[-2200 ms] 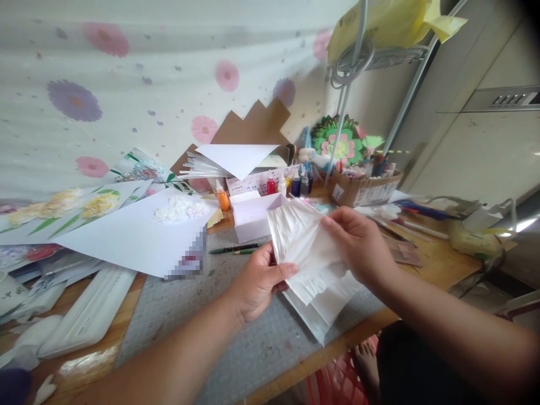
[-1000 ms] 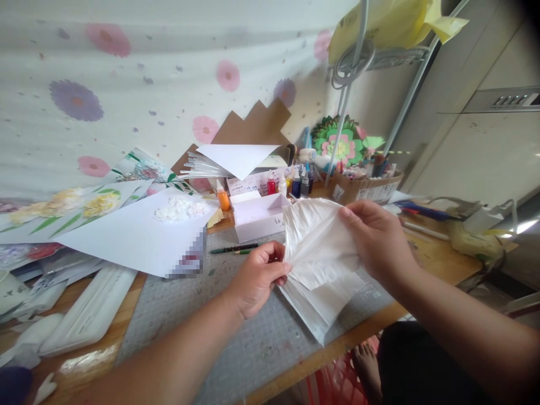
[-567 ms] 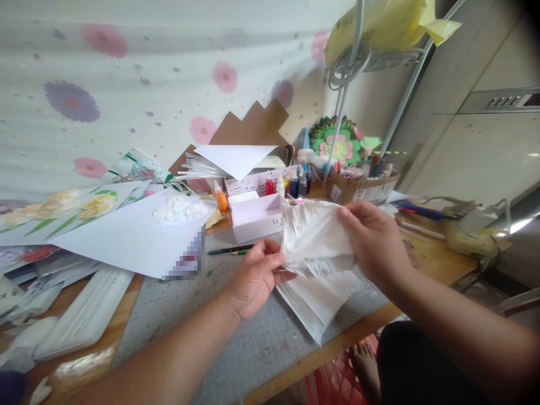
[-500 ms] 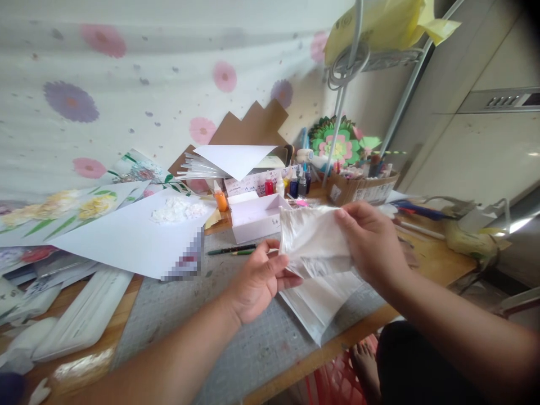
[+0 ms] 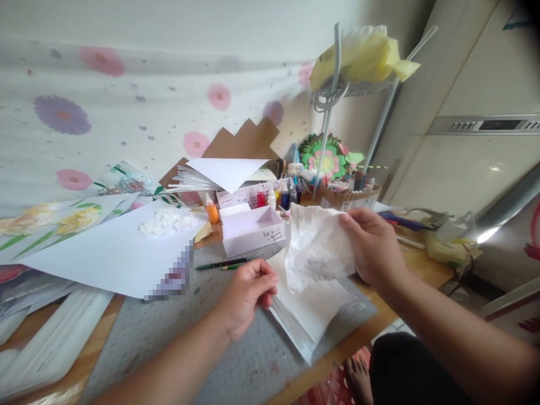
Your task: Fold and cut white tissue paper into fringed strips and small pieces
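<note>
My right hand (image 5: 375, 244) pinches the right upper edge of a sheet of thin, crinkled white tissue paper (image 5: 318, 242), which hangs slightly see-through above the table. My left hand (image 5: 253, 292) has its fingers curled into a pinch, just left of the sheet. Whether anything is between those fingertips is hidden. Under the tissue paper, a pack of white sheets (image 5: 310, 318) lies partly in a clear plastic sleeve on the grey cutting mat (image 5: 198, 349), its left edge close to my left fingers.
A white box (image 5: 253, 239) stands behind my hands, with small paint bottles (image 5: 284, 196) beyond it. To its left are an orange bottle (image 5: 211, 211) and a white sheet (image 5: 97, 253) bearing a textured white flower. Pencils (image 5: 221, 264) lie on the mat. A cardboard box (image 5: 350, 198) sits at back right.
My left hand has come off the tissue paper's left edge, moved lower, and its fingers have curled in. The sheet's left side now hangs loose. The view has shifted slightly.
</note>
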A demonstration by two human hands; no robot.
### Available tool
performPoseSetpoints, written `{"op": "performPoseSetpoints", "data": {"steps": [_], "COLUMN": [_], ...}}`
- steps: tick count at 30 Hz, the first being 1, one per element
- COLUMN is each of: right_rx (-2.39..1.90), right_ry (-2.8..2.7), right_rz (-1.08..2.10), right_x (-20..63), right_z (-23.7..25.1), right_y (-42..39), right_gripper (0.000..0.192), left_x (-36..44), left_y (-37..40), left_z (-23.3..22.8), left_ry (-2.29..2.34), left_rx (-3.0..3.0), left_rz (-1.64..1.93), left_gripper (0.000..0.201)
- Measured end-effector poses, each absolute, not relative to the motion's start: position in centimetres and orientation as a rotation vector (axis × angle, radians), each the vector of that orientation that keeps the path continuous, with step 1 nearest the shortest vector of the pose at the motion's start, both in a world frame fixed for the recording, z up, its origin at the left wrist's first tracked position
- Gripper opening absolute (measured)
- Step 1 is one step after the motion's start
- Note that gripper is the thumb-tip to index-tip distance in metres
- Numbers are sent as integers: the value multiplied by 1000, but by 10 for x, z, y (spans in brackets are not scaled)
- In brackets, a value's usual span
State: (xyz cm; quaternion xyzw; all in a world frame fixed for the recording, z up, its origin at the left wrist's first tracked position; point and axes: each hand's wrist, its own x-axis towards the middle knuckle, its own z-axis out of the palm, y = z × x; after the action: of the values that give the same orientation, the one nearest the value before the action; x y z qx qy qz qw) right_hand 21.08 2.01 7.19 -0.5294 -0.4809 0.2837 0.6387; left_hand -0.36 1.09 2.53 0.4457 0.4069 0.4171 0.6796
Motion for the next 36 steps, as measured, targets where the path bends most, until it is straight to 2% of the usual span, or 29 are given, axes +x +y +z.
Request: {"op": "performPoseSetpoints", "data": {"steps": [4, 7, 9, 12, 15, 18, 21, 23, 27, 36], "right_rx": [-1188, -1198, -1177, -1124, -1098, -1152, -1274, -1333, -1351, -1372], "right_ry": [-1046, -1117, -1151, -1192, -1382, -1678, -1830, -1804, -1599, -1453], "right_rz": [877, 1009, 1099, 1213, 1124, 915, 751, 686, 756, 784], "right_x": [203, 187, 178, 174, 180, 185, 183, 181, 184, 195], "right_z": [76, 77, 76, 73, 71, 69, 66, 64, 61, 63], "right_y": [13, 4, -2, -4, 1, 9, 13, 14, 16, 15], "right_gripper": [25, 26, 26, 27, 24, 30, 22, 28, 27, 29], "left_x": [-5, -2, 0, 3, 4, 4, 4, 3, 2, -1], "left_y": [11, 6, 4, 3, 2, 1, 0, 2, 5, 8], "left_z": [27, 28, 27, 27, 29, 29, 27, 24, 22, 23], "left_ry": [794, 675, 670, 693, 707, 739, 743, 753, 833, 988], "left_rx": [960, 977, 964, 953, 949, 968, 1016, 1038, 1058, 1086], "left_rz": [1113, 1080, 1068, 1101, 1128, 1080, 1060, 1110, 1227, 1312], "left_gripper": [15, 45, 56, 40, 25, 27, 26, 23, 11, 17]}}
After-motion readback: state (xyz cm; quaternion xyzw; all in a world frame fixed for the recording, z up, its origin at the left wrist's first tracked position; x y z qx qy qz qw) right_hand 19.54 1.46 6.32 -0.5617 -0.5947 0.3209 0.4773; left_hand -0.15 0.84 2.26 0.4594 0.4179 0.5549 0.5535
